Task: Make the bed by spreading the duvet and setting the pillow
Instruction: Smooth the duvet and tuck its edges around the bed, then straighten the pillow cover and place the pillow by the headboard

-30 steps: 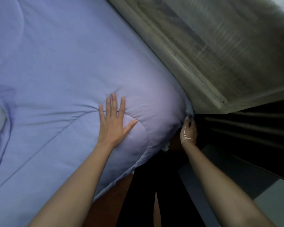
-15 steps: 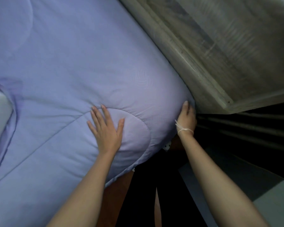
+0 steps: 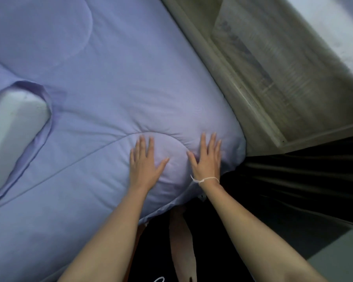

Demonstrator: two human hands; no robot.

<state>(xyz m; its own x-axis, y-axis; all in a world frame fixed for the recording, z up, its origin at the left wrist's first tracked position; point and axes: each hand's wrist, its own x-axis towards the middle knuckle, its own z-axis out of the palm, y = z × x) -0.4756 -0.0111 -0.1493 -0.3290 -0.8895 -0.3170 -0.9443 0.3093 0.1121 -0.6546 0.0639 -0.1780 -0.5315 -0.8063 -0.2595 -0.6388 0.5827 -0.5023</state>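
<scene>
A lilac quilted duvet covers the bed and fills most of the view. Its near right corner bulges over the bed's corner. My left hand lies flat on that corner, fingers spread, holding nothing. My right hand lies flat beside it, nearer the duvet's right edge, with a white string around the wrist. At the left edge a pale grey-white pillow shows through a gap in the duvet, partly wrapped by the fabric.
A grey wooden wall panel or cabinet runs along the bed's right side. Dark curtain folds hang at the right, past the bed corner. Grey floor shows at the lower right. My legs stand against the bed edge.
My right hand has come up from the duvet's corner edge and now lies flat on top beside my left hand. The view has shifted, bringing more of the pillow into sight.
</scene>
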